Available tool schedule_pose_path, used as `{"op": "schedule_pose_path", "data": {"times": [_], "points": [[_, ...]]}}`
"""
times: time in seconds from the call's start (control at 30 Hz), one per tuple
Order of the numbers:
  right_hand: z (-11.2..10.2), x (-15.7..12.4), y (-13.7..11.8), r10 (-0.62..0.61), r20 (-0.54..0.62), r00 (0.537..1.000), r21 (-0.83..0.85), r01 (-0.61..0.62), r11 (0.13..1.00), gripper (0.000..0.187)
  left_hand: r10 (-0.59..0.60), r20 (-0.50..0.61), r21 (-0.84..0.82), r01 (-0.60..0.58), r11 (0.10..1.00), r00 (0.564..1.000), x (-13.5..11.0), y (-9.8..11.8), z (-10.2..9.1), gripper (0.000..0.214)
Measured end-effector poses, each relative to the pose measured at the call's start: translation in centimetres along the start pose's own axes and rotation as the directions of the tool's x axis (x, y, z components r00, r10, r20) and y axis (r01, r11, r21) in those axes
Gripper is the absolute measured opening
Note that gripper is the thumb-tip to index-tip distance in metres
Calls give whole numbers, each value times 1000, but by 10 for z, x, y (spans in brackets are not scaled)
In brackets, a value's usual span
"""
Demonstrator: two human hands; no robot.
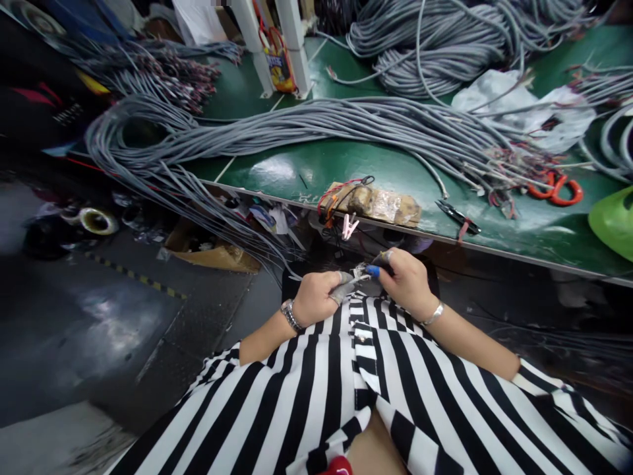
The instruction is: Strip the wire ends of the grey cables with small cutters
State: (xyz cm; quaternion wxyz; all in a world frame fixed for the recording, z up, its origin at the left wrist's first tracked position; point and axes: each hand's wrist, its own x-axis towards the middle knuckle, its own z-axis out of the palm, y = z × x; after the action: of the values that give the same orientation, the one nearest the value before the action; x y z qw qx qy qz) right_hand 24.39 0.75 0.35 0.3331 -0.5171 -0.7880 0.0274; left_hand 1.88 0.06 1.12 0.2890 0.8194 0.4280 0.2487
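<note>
My left hand is closed around a grey cable near its end, with grey coverings on the fingertips. From between its fingers the stripped cable end sticks out, showing pale, frayed strands. My right hand is pinched at those strands, a blue covering on the thumb and a grey one on a finger. Both hands are close together above my lap, just short of the bench edge. Behind the left hand, the held cable runs up toward the big bundle of grey cables on the bench.
On the green bench lie pliers, orange-handled scissors and a taped cardboard block with a pink clip. Coiled cables, a plastic bag and a white post stand farther back. A green container is at right.
</note>
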Motion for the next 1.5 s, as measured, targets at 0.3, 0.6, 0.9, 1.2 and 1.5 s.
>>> {"op": "schedule_pose_path", "data": {"times": [0.3,0.6,0.9,1.2,1.5], "points": [[-11,-2,1,-189,75,979,152,176,973,7,42,-133,156,-21,988,990,0,-1,-2,16],[-16,-2,12,-107,63,992,2,107,994,12,75,-163,202,-41,978,984,-1,-6,-2,16],[-10,1,6,-135,58,989,8,134,991,15,89,-168,206,-53,977,982,-1,-4,-3,16],[-6,4,-6,-129,23,991,146,124,981,12,62,-158,173,-34,984,985,-4,-4,-2,16],[27,-10,-12,296,356,886,824,-447,348,28,-38,-66,113,45,993,997,3,1,-5,14]]}}
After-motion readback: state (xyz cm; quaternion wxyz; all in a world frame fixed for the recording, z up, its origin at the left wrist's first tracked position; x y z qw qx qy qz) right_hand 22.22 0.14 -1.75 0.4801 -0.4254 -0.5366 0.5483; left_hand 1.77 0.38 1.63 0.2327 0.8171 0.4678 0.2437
